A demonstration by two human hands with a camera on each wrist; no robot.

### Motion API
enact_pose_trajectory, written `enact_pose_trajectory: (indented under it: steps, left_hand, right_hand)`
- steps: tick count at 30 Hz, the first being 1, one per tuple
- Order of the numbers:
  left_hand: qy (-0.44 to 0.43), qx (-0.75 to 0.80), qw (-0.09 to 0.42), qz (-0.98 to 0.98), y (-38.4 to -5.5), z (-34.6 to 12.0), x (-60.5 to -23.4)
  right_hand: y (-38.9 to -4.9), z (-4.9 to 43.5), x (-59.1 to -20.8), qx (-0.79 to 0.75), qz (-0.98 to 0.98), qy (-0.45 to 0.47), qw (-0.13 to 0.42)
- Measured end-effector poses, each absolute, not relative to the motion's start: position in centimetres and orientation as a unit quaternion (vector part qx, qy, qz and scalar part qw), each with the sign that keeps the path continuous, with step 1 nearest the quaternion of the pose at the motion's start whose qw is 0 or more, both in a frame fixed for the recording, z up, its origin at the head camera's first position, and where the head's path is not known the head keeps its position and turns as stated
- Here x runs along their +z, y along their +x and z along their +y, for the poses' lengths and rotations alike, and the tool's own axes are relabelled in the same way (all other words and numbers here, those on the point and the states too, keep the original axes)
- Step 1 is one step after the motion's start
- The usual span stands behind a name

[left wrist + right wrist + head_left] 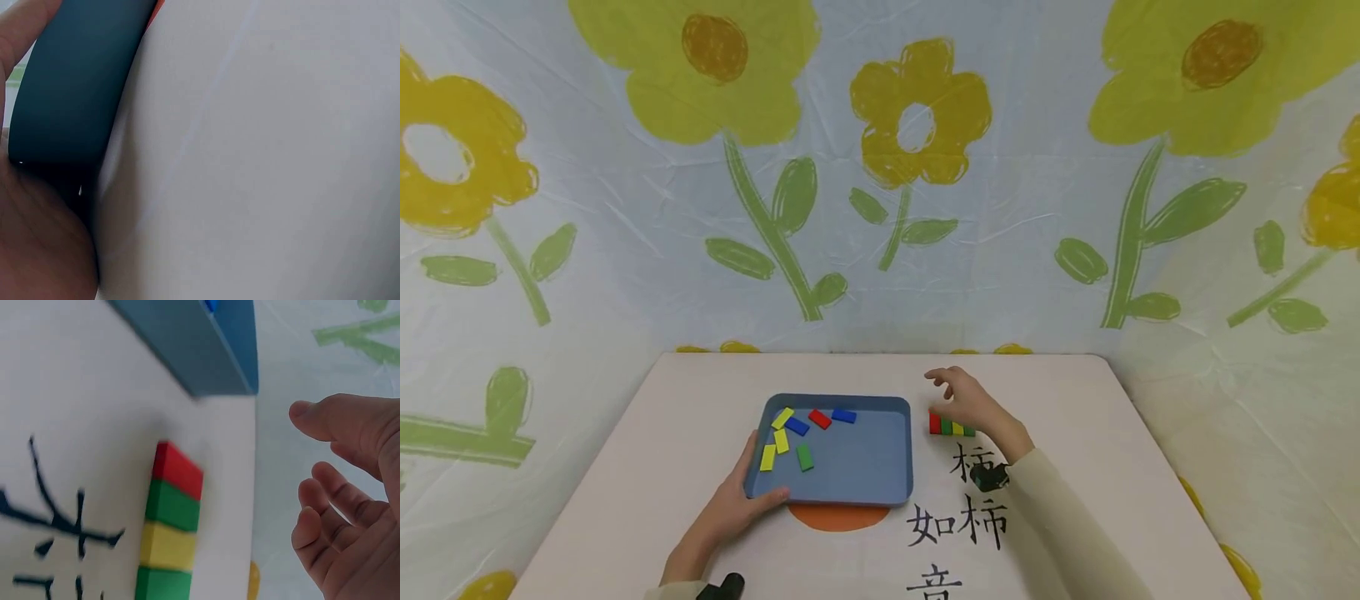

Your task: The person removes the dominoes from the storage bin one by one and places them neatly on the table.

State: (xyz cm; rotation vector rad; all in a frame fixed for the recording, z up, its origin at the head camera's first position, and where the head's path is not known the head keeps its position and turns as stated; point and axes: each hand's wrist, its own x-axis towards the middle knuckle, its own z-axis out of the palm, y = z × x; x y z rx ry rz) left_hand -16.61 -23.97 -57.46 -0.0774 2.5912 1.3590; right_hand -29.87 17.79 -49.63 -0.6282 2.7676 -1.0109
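Observation:
A blue-grey tray (857, 467) lies on the table, holding three yellow blocks (767, 457), two blue blocks (844, 416), a red block (820, 419) and a green block (805, 457). My left hand (733, 502) grips its near left corner, thumb over the front rim; the left wrist view shows the tray wall (75, 81) against the palm. To the right of the tray, a red (178, 472), a green (172, 505), a yellow (167, 545) and another green block (164, 584) stand in a row. My right hand (972, 404) hovers above this row, fingers loosely bent, holding nothing.
Black printed characters (977, 521) and an orange patch (838, 517) mark the pale tabletop (700, 417) near the tray. Behind the table's far edge hangs a flower-patterned sheet (895, 308), which also covers both sides.

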Motion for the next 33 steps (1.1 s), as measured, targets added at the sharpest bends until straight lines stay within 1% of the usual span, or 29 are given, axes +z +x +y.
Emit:
enact_pose_trajectory:
  steps: [8,17,21,27,33]
  left_hand:
    - [-0.032,0.448,0.102,0.887,-16.7,-24.0,-57.6]
    - [-0.038,0.448,0.110,0.886,-16.6,-24.0,-57.4]
    - [-0.041,0.448,0.112,0.886,-16.5,-24.2,-57.5]
    - [-0.038,0.452,0.113,0.884,-16.6,-24.2,-57.6]
    - [-0.037,0.449,0.112,0.886,-16.7,-23.9,-57.4]
  right_hand:
    - [-29.9,13.1,-48.7,-0.334,0.905,-0.255,0.073]
    - [-29.5,8.8,-49.7,-0.328,0.891,-0.299,0.092]
    - [-29.6,7.5,-50.3,-0.326,0.888,-0.304,0.116]
    - [-29.4,6.2,-50.9,-0.300,0.893,-0.290,0.166]
    - [-29.2,5.8,-51.4,-0.289,0.892,-0.293,0.187]
